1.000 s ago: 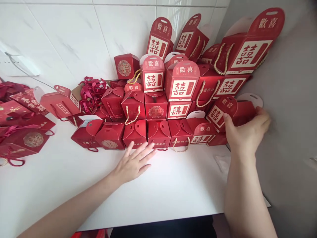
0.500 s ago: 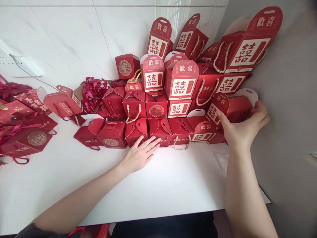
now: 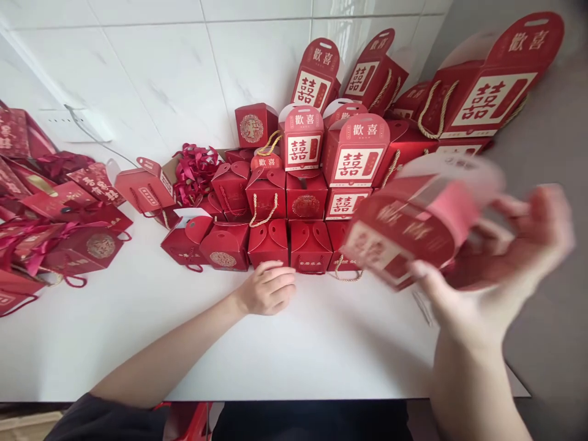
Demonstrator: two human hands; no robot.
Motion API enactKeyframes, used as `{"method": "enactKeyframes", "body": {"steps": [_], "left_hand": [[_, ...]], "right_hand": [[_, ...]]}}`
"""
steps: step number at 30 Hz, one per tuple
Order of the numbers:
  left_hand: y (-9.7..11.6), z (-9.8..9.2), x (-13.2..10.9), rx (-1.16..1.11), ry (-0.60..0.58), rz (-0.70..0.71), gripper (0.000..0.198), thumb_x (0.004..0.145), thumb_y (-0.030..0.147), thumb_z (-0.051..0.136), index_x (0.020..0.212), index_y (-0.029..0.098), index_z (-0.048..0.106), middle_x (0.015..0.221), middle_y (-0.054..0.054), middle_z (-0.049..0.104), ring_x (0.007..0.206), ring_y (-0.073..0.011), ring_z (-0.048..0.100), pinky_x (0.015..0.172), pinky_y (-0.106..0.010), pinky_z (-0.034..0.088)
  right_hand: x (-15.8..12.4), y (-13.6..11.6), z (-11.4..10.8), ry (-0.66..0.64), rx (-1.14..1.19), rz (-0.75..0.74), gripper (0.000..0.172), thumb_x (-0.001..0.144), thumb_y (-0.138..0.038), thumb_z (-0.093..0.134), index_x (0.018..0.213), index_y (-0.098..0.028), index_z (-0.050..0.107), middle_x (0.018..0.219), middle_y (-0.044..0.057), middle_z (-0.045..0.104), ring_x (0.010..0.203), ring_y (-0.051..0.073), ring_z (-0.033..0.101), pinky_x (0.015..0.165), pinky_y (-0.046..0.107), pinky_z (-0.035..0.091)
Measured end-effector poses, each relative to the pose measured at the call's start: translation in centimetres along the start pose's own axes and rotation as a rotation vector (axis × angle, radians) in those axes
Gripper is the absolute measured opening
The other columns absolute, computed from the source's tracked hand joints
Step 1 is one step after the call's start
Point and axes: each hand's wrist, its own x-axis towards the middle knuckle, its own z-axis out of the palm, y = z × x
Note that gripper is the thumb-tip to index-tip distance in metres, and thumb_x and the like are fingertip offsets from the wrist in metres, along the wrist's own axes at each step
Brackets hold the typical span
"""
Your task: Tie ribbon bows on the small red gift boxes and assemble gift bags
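In my right hand (image 3: 500,263) is a red gift box (image 3: 390,239) with a rounded handle flap and a pale printed panel. It is tilted above the table and smeared by motion; the thumb lies along its near side and the fingers reach behind. My left hand (image 3: 269,288) rests on the white table with its fingers curled in and nothing seen in them. Just beyond it, a red box with looped flaps (image 3: 267,242) and a similar red box (image 3: 311,245) stand in the front row.
Stacked red boxes (image 3: 356,150) line the tiled wall (image 3: 151,61). More boxes and ribbons (image 3: 98,245) lie at the left, near a wall socket (image 3: 76,125) with a cable. A grey wall (image 3: 551,343) bounds the right side, and the white table (image 3: 321,349) spreads in front.
My right hand has lifted the gift box off the right end of the stack and drawn it up and nearer. The left hand's fingers have curled in, away from the front boxes.
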Motion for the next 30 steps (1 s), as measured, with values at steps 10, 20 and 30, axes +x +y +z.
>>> {"method": "enactKeyframes", "body": {"steps": [10,20,30], "left_hand": [[-0.2,-6.7,1.6,-0.294,0.112,-0.256,0.014,0.083,0.017,0.050,0.080,0.019,0.064,0.070,-0.005,0.064,0.064,-0.0177,0.056,0.059,-0.034,0.046],[1.9,-5.9,2.0,-0.481,-0.134,-0.144,0.029,0.090,0.041,0.042,0.088,0.018,0.060,0.083,-0.008,0.070,0.081,-0.0238,0.059,0.073,-0.041,0.046],[2.0,-5.4,1.5,-0.418,0.011,-0.209,0.035,0.090,0.050,0.042,0.079,0.021,0.056,0.073,-0.007,0.058,0.075,-0.0231,0.053,0.067,-0.040,0.048]], "right_hand": [[-3.9,-0.1,5.6,-1.113,0.069,-0.257,0.085,0.078,-0.063,0.069,0.146,-0.023,0.038,0.160,0.017,0.018,0.147,0.037,0.024,0.115,0.055,0.035],[-4.5,-0.8,8.5,-1.030,0.132,-0.371,0.054,0.091,-0.063,0.049,0.123,-0.021,0.057,0.163,0.014,0.016,0.151,0.035,0.011,0.121,0.060,0.010],[-4.5,0.4,7.5,-0.821,0.384,-0.197,0.011,0.094,-0.032,0.054,0.100,-0.023,0.052,0.142,0.012,0.048,0.134,0.030,0.042,0.107,0.051,0.040]]}}
